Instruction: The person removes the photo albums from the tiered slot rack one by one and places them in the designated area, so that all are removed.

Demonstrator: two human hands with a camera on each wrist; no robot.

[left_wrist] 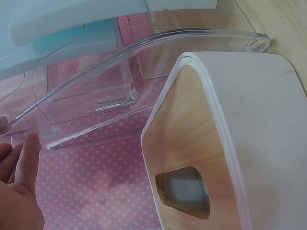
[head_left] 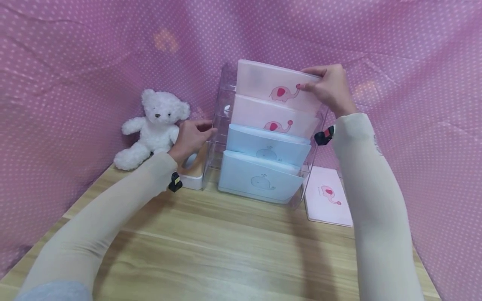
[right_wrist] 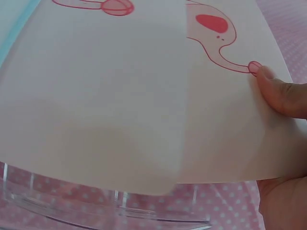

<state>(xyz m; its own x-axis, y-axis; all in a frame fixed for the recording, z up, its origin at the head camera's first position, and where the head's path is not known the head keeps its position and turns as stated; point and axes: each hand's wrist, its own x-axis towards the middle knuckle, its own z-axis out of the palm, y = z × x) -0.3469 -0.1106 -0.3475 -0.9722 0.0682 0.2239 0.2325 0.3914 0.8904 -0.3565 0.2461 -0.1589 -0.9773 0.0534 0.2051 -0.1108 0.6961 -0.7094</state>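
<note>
A clear tiered rack [head_left: 220, 104] holds pink and light blue notebooks, one tier above another. In its top tier, the pink notebook with a red elephant [head_left: 260, 79] is pinched at its right edge by my right hand [head_left: 333, 88], thumb on the front [right_wrist: 276, 91]. A second pink elephant notebook [head_left: 248, 110] is directly below. Lower down stand a blue whale notebook [head_left: 244, 140] and the front blue one [head_left: 237, 175]. My left hand [head_left: 192, 136] pinches the rack's left side panel, fingers at its clear edge [left_wrist: 72, 86].
Left of the rack stands a white box with a wood-look top [head_left: 193, 182] and a hole, below my left hand. A white teddy bear [head_left: 156, 127] sits behind it. A pink elephant notebook [head_left: 324, 200] lies right of the rack. Pink dotted cloth [head_left: 113, 42] surrounds the wooden table [head_left: 211, 242].
</note>
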